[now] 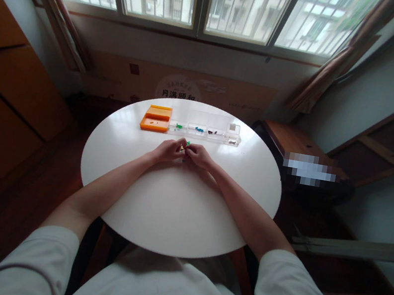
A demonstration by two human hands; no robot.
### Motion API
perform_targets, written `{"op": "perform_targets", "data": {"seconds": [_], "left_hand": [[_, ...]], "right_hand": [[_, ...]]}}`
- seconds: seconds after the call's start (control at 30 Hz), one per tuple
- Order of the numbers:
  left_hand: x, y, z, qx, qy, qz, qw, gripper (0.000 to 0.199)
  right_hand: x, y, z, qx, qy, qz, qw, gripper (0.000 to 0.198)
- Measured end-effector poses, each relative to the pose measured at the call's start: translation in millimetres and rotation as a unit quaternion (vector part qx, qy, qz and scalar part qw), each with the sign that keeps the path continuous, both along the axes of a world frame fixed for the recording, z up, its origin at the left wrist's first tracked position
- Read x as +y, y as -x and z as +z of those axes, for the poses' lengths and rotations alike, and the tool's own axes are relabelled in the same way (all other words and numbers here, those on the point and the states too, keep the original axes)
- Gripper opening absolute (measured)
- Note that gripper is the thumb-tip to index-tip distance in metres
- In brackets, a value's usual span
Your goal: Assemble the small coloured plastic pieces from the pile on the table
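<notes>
My left hand [171,150] and my right hand [197,155] meet over the white round table [174,214], their fingertips pinched together. Between them shows a small toy brick assembly [188,143] with green and yellowish bits. Both hands seem closed on it; most of it is hidden by the fingers. Just beyond the hands stands an orange box [154,126] with a few tiny orange pieces inside. To its right, clear compartment boxes [186,130] hold small green pieces [179,126], blue pieces [199,129], dark pieces [212,132] and whitish pieces [232,142].
A window [202,2] with curtains lies beyond the table, above a cardboard panel [118,76] with printed characters. On the right stands a wooden side table [285,134] with a blurred-out item on it. A wooden cabinet [2,94] stands on the left.
</notes>
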State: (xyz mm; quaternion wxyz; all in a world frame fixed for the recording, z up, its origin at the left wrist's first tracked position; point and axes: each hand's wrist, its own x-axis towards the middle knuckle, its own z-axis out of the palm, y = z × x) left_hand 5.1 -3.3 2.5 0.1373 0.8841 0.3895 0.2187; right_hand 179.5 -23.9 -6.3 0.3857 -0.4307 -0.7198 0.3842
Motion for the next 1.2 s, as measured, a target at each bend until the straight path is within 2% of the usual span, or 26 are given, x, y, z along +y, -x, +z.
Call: {"op": "perform_targets", "data": {"seconds": [0.37, 0.77, 1.2], "left_hand": [[-0.2, 0.0, 0.1, 0.001, -0.004, 0.001, 1.0, 0.027], [1.9, 0.5, -2.7, 0.002, -0.01, 0.0, 1.0, 0.027], [0.7, 0.5, -1.4, 0.009, -0.012, 0.003, 1.0, 0.027]], "right_hand": [[-1.1, 0.4, 0.7, 0.016, 0.01, 0.006, 1.0, 0.016], [2.2, -2.6, -3.5, -0.017, -0.026, 0.006, 0.999, 0.019], [3.8, -1.8, -5.6, -0.002, -0.015, 0.009, 1.0, 0.018]]}}
